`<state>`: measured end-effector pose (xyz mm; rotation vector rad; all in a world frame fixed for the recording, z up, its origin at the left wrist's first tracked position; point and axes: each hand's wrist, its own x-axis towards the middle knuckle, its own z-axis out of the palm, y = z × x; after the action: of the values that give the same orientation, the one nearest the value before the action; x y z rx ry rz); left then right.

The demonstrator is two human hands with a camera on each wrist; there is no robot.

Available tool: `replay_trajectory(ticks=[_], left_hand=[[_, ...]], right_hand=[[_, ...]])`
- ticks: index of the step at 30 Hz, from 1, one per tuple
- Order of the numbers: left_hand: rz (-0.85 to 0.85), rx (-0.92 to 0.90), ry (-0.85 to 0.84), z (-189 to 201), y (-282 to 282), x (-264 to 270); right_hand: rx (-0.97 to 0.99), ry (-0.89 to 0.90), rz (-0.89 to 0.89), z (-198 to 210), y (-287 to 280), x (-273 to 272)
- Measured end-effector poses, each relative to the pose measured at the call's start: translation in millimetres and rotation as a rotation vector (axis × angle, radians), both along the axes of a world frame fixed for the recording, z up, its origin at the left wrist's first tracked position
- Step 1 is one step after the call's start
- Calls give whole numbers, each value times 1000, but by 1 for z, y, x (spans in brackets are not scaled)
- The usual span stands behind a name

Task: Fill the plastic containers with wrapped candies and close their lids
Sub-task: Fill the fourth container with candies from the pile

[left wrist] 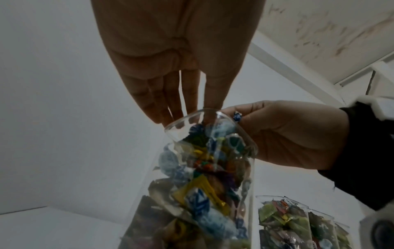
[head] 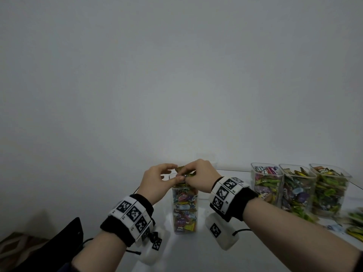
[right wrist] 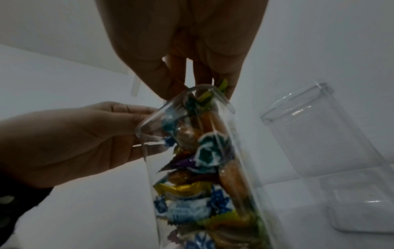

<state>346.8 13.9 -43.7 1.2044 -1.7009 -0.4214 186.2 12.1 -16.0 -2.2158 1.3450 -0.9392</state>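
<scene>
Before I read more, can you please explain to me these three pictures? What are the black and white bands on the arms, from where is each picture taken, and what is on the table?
No machine here: a person works with bare hands. The checkered wristbands are markers worn with small cameras. The wide picture comes from a camera on the head; the other two look up along each palm from the wrists.

On the white table stands a tall clear container, nearly full of wrapped candies, with no lid on it. The left hand and the right hand meet at its mouth; the right hand's grip pinches a green-wrapped candy. Whether the left hand holds anything is unclear.

To the right stand three more filled containers, loose candies, and, in the right wrist view, an empty container.
</scene>
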Motion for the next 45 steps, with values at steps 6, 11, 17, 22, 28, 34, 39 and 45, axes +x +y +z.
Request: replay_trajectory(ticks=[6, 11, 17, 22, 28, 34, 39, 45], left_hand=[[43, -1, -52, 0, 0, -2], [0, 10, -50, 3, 3, -6], [59, 42, -321, 1, -2, -2], [76, -9, -281, 8, 0, -5], [54, 61, -469, 16, -3, -11], [-1, 180, -537, 28, 0, -12], [8, 192, -658, 37, 0, -17], [37, 79, -518, 37, 16, -18]], right_hand=[[-61, 54, 17, -4, -3, -11], [-101, -18, -3, -5, -4, -13], [-155, -89, -98, 0, -6, -18], [-51, 54, -71, -3, -2, -19], [4, 166, -94, -5, 2, -8], [6, 101, -80, -11, 6, -9], [-76, 52, -139, -18, 20, -33], [-72, 14, -154, -29, 53, -93]])
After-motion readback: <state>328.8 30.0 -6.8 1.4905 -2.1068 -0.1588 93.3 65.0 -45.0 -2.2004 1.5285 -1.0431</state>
